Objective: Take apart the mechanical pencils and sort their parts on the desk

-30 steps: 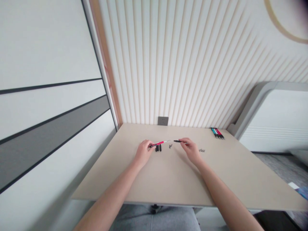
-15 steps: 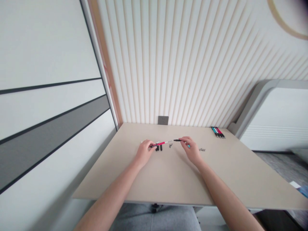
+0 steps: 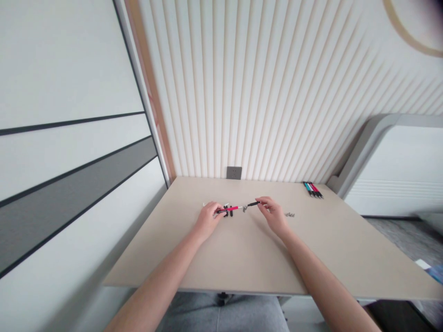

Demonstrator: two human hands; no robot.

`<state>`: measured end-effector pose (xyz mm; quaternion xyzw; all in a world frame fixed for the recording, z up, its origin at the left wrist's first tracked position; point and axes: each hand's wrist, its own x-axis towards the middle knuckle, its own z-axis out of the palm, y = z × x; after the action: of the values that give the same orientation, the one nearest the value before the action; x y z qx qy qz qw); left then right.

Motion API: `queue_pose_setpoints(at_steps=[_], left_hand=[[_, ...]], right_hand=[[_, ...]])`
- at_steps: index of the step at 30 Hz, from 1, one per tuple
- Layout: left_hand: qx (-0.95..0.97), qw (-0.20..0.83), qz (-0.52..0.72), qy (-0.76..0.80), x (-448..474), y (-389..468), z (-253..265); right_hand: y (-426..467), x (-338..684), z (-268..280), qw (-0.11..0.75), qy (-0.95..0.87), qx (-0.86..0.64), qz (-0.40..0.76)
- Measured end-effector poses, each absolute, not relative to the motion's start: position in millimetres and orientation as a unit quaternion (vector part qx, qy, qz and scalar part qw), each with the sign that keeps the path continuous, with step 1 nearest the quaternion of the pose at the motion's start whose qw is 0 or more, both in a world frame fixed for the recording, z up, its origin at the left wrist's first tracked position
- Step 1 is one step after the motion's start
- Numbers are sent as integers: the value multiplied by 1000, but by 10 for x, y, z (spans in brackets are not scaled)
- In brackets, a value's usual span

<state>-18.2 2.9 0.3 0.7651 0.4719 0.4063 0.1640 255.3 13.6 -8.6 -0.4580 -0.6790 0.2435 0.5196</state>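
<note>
My left hand (image 3: 209, 215) is closed around a red pen barrel (image 3: 232, 209) with a black end; a thin pale refill sticks out of its right tip. Between my right thumb and fingertips is a black pen grip (image 3: 254, 203), pinched by my right hand (image 3: 272, 214). The refill's tip and the black grip point at each other over the middle of the table; whether they touch, I cannot tell. Black pen pieces (image 3: 231, 213) lie just beyond my left fingers, with small white pieces (image 3: 226, 204) behind them. Small dark springs or bits (image 3: 245, 209) lie below the refill tip.
Several assembled pens (image 3: 313, 190), turquoise, white and red with black ends, lie side by side at the back right of the beige table (image 3: 207, 272). More small dark pieces (image 3: 290, 215) lie right of my right hand. A socket (image 3: 234, 173) is on the ribbed wall behind.
The black grip in my right hand has tilted and dropped slightly toward the refill tip. The red barrel has tipped a little lower. A turquoise spot by my right fingers no longer shows.
</note>
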Motion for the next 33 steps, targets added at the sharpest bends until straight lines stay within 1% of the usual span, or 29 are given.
queue_pose_setpoints(at_steps=[4, 7, 12, 26, 33], left_hand=[[776, 165, 400, 460, -155, 4, 35], [784, 164, 393, 452, -134, -18, 58], [795, 163, 382, 442, -123, -35, 71], [794, 168, 392, 434, -126, -41, 65], [797, 172, 394, 424, -115, -49, 68]], right_hand=[[179, 2566, -128, 542, -639, -452, 306], [161, 2536, -121, 537, -638, -446, 324], [86, 2459, -73, 518, -659, -434, 329], [34, 2467, -42, 499, -675, -409, 357], [8, 2440, -29, 478, -674, -449, 340]])
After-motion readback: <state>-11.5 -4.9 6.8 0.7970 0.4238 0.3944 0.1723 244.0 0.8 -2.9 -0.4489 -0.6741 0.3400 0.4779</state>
